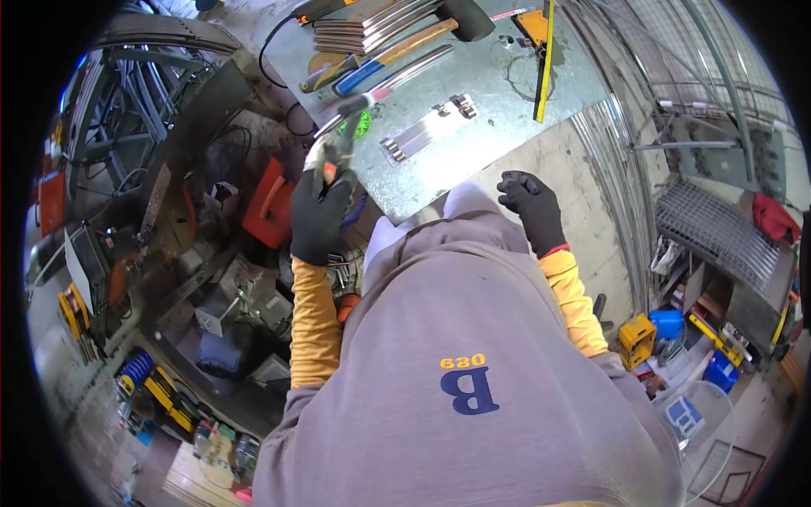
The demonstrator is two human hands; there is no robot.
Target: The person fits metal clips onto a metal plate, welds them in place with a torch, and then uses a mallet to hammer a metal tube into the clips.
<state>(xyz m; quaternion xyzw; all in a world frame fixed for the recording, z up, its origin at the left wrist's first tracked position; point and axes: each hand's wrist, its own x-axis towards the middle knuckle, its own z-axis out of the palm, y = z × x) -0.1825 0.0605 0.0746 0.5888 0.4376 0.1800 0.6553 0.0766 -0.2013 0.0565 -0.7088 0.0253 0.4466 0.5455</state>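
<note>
My left hand point(323, 211), in a black glove, is closed around a blurred black-and-grey tool point(339, 145) with an orange-red spot on it. The tool reaches over the left edge of the metal-topped table point(490, 93), beside a green round piece point(361, 125); its exact kind I cannot tell. Beyond the table's near edge hovers my right hand point(530, 207), also gloved, its fingers curled in and nothing showing in them. Between the hands, farther up, a shiny flat metal plate point(431, 129) lies on the table, with small metal fittings at both ends.
At the table's back lie a hammer point(422, 40), several metal rods point(372, 29), a blue-handled tool point(359, 78) and a yellow measuring strip point(545, 76). A red-orange case point(269, 201) stands on the left among clutter. Long metal bars point(608, 177) run along the right.
</note>
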